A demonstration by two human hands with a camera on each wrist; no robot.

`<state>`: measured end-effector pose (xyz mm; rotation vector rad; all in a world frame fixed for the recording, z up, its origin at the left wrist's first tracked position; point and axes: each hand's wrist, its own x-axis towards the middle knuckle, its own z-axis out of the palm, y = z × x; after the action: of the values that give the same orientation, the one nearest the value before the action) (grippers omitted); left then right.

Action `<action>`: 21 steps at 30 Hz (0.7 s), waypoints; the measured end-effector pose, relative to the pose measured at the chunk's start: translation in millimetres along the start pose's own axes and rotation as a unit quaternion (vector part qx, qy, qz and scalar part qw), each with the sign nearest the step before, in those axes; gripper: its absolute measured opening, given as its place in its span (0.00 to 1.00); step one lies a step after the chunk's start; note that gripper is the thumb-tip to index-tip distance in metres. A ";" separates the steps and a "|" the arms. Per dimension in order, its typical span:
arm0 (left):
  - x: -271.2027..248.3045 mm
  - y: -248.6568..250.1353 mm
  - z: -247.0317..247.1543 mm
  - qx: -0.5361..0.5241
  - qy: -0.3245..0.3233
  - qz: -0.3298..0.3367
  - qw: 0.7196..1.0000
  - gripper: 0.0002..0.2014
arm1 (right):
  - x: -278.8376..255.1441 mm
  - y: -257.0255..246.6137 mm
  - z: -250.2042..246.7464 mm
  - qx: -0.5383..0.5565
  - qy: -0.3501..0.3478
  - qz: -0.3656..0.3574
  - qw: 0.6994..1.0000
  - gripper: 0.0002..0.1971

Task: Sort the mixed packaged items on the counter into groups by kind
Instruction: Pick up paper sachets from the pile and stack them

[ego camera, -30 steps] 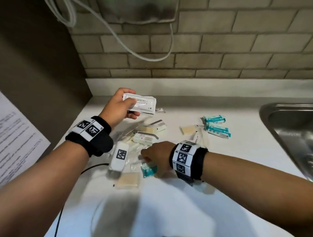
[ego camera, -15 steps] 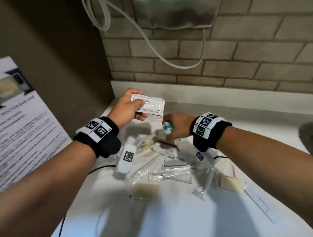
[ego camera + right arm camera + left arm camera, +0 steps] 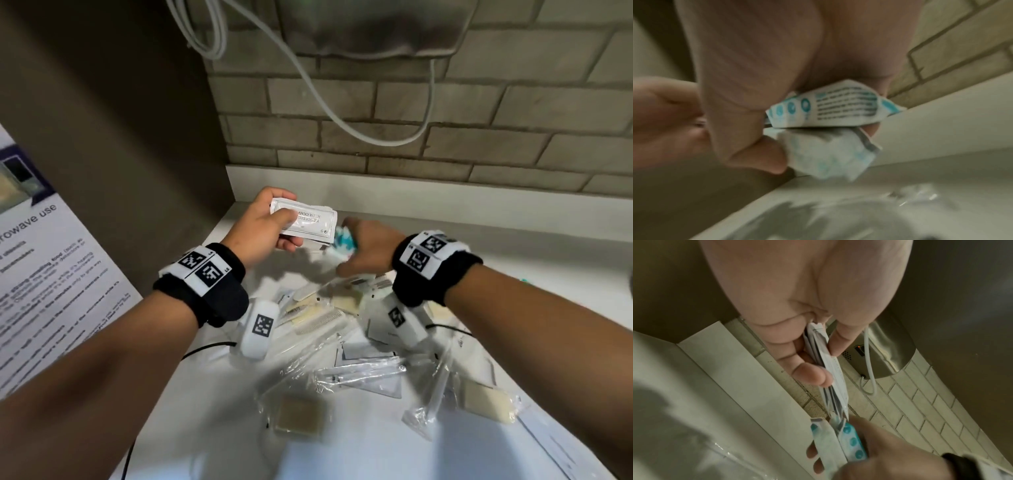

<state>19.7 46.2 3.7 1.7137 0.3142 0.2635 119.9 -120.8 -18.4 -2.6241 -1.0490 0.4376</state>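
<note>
My left hand holds a small stack of white shampoo sachets above the counter's back left corner, pinched between thumb and fingers. My right hand grips white-and-teal packets right beside that stack; the wrist views show two packets held together, their ends almost touching the sachets. Below my hands lies a mixed heap of clear-wrapped items on the white counter, with beige bars in clear wrap.
A brown side wall with a printed microwave notice stands at the left. A brick backsplash carries a metal wall unit with a hanging white cable. White wrist-camera units and black leads hang under my wrists.
My right hand lifted teal packets from the front of the heap and carried them back and left, up to the sachets in my left hand. The view swung left, away from the sink.
</note>
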 end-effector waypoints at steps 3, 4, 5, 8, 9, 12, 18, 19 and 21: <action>2.5 2.6 -0.3 0.000 -0.005 0.002 1.000 0.11 | 7.3 21.5 -17.0 -0.113 0.014 0.066 0.991 0.37; 3.3 3.5 -0.1 -0.001 -0.006 0.002 1.000 0.11 | 8.1 28.0 -13.9 -0.135 -0.014 0.081 0.987 0.37; 3.7 4.5 0.2 -0.002 -0.008 0.003 1.000 0.11 | 7.9 32.9 -7.4 -0.140 -0.051 0.084 0.985 0.36; 4.2 6.0 3.2 -0.001 -0.014 0.004 1.000 0.11 | 5.4 42.0 20.4 -0.084 -0.144 0.077 0.983 0.36; 4.1 6.4 4.6 0.000 -0.017 0.004 1.000 0.11 | 4.2 43.1 25.9 -0.074 -0.151 0.070 0.983 0.37; 3.4 6.9 8.8 0.004 -0.028 0.004 1.000 0.11 | 2.0 41.3 29.2 -0.085 -0.139 0.057 0.985 0.31; 1.4 10.0 21.3 0.000 -0.044 0.013 0.999 0.12 | -19.2 48.2 21.6 -0.103 -0.043 0.082 0.990 0.25; 1.6 12.0 28.0 0.000 -0.052 0.016 0.999 0.12 | -26.4 51.3 16.2 -0.097 -0.029 0.093 0.990 0.25; 1.8 16.0 44.6 -0.006 -0.068 0.025 0.997 0.11 | -43.0 58.1 4.5 -0.087 -0.009 0.109 0.990 0.26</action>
<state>37.9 3.2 12.2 1.7203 0.1698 0.1833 124.4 -190.8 -36.3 -2.9095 -0.8435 0.4355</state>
